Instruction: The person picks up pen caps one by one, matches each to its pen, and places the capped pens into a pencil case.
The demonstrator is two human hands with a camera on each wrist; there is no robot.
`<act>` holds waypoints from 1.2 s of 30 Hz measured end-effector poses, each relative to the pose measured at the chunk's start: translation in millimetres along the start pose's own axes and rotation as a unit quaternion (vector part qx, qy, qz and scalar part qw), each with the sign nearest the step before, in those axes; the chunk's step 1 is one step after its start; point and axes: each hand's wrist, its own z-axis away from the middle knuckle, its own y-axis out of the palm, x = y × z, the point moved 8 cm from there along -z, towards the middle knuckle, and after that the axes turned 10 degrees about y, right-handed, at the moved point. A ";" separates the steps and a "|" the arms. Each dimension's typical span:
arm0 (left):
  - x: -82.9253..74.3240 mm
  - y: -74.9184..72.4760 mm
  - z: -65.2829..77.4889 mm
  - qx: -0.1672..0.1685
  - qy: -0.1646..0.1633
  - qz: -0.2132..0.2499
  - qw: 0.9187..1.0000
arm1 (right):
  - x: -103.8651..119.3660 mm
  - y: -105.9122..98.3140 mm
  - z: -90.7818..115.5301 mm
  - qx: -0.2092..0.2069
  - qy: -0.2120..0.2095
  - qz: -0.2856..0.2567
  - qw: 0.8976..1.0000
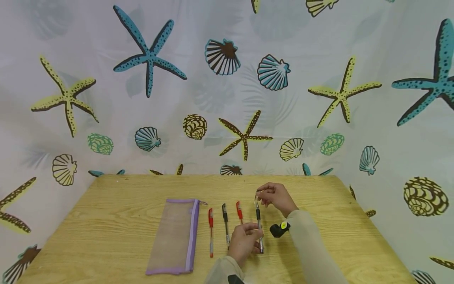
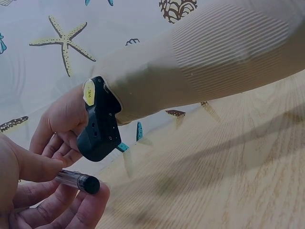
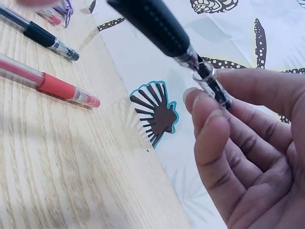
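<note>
My left hand (image 1: 244, 240) grips the barrel of a black gel pen (image 1: 258, 215) near its back end. The pen's tip points away from me, and its dark end plug (image 2: 89, 184) shows beyond the thumb in the left wrist view. At the tip, my right hand (image 1: 277, 198) pinches a clear cap (image 3: 212, 86) between thumb and fingers. In the right wrist view the pen's tip overlaps the cap's open mouth, below the black grip section (image 3: 157, 28). Left of the hands lie a red pen (image 1: 239, 212), a black pen (image 1: 226, 223) and another red pen (image 1: 211, 232).
A mesh zip pouch (image 1: 173, 236) with purple trim lies flat to the left of the pens. Everything rests on a wooden table (image 1: 106, 221). Behind it hangs a white curtain (image 1: 198, 94) printed with starfish and shells. Each wrist wears a small black camera (image 1: 280, 229).
</note>
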 end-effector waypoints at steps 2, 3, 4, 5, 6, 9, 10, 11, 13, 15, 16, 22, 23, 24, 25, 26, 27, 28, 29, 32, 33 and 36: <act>-0.4 -0.2 0.0 0.000 0.002 -0.001 1.000 | -0.3 1.1 0.3 0.004 0.002 0.001 1.000; -0.7 -0.2 0.0 0.000 0.004 -0.001 1.000 | -0.1 1.5 0.7 0.005 0.001 0.002 1.000; -1.0 -0.4 0.0 0.000 0.005 -0.001 1.000 | -0.1 2.0 1.1 0.007 0.001 0.002 1.000; -1.4 -0.5 -0.1 0.001 0.007 -0.002 1.000 | 0.5 2.6 1.7 0.009 0.000 0.003 1.000; -1.7 -0.7 -0.2 0.002 0.009 -0.003 1.000 | 1.0 3.3 2.4 0.012 -0.001 0.004 1.000; -2.7 -1.5 -0.3 0.006 0.012 -0.003 1.000 | 2.2 5.8 4.3 0.022 -0.006 0.009 1.000; -3.0 -1.8 -0.4 0.007 0.013 -0.002 1.000 | 2.0 6.6 4.7 0.026 -0.007 0.010 1.000; -3.0 -2.2 -0.6 0.008 0.014 -0.001 1.000 | 1.7 7.5 5.2 0.030 -0.007 0.013 0.999; -3.4 -2.8 -1.0 0.008 0.018 0.002 1.000 | 0.4 8.9 5.8 0.034 -0.005 0.016 0.999; -3.4 -3.3 -1.6 0.008 0.022 0.002 1.000 | -1.3 10.0 6.6 0.038 -0.001 0.016 0.999; -3.2 -3.4 -1.8 0.009 0.023 0.001 1.000 | -2.1 10.7 7.2 0.041 0.001 0.016 0.999; -2.6 -4.3 -1.9 0.005 0.024 -0.002 1.000 | -4.3 14.6 10.6 0.060 0.000 0.013 0.998; -2.8 -4.6 -2.0 0.003 0.025 -0.002 1.000 | -3.9 14.9 10.8 0.061 -0.002 0.011 0.998; -3.2 -4.7 -2.1 0.002 0.026 -0.003 1.000 | -3.8 14.9 11.0 0.060 -0.002 0.008 0.998; -3.8 -4.9 -2.1 0.001 0.028 -0.003 1.000 | -3.5 14.9 11.0 0.058 -0.003 0.005 0.998; -4.1 -5.0 -2.1 0.000 0.029 -0.003 1.000 | -3.4 15.0 11.0 0.057 -0.003 0.003 0.998; -4.2 -5.1 -2.0 0.000 0.028 -0.004 1.000 | -3.5 15.3 10.9 0.056 -0.003 0.001 0.998; -4.4 -5.2 -1.8 -0.001 0.028 -0.003 1.000 | -3.9 15.7 10.8 0.056 -0.004 -0.003 0.998; -4.6 -5.4 -1.7 -0.003 0.028 -0.003 1.000 | -4.3 16.1 10.7 0.057 -0.004 -0.005 0.998; -4.7 -5.8 -1.0 -0.006 0.026 0.000 1.000 | -5.4 17.7 10.7 0.063 -0.009 -0.016 0.998; -4.9 -5.9 -0.8 -0.007 0.027 0.001 1.000 | -5.8 18.2 10.7 0.065 -0.010 -0.020 0.998; -5.5 -6.0 0.2 -0.009 0.030 0.003 0.999 | -5.7 19.5 10.6 0.071 -0.015 -0.030 0.997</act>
